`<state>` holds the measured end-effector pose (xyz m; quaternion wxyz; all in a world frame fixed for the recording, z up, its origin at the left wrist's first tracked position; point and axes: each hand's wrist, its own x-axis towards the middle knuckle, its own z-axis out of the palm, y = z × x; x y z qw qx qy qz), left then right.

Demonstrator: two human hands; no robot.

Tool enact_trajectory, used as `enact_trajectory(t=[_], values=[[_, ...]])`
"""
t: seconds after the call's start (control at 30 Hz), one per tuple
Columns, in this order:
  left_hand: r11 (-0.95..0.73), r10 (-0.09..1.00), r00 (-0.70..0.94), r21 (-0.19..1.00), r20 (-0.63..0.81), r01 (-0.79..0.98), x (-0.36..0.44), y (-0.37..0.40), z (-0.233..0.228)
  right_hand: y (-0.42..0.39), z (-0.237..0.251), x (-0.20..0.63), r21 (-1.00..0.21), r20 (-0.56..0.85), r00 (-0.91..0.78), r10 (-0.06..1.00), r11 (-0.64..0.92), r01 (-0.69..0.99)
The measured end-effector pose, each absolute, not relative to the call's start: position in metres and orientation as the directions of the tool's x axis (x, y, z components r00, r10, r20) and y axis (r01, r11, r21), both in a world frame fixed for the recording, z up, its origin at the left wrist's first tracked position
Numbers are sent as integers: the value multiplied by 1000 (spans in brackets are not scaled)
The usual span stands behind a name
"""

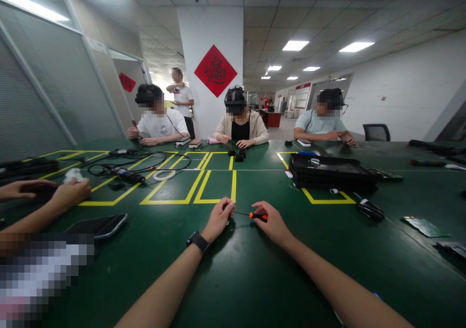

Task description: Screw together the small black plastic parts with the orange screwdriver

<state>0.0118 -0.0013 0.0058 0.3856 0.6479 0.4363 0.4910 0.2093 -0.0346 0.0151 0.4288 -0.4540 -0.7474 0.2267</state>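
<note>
One screwdriver with an orange-and-black handle and thin metal shaft (259,216) lies between two bare hands, above a green tabletop (233,279). Its handle sits within the right hand (272,223), pinched between thumb and curled fingers; the shaft points left. The left hand (218,217) closes narrowly around one small dark piece (226,206), mostly hidden by the fingers, and the shaft's tip reaches it; whether they touch, I cannot tell. Both forearms stretch forward from the near edge and converge, the left wearing one black-strapped wristwatch (198,242). Three seated people (242,126) face across; one person stands behind (183,97).
</note>
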Motion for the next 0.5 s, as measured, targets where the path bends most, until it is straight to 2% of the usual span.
enact_trajectory(t=[0.27,0.5], values=[[-305,948,141,941,286,144,13,1,3,-31,12,211,-625,416,-336,845,534,570],[-316,939,177,943,296,100,12,1,4,-33,12,212,-643,414,-287,864,501,580]])
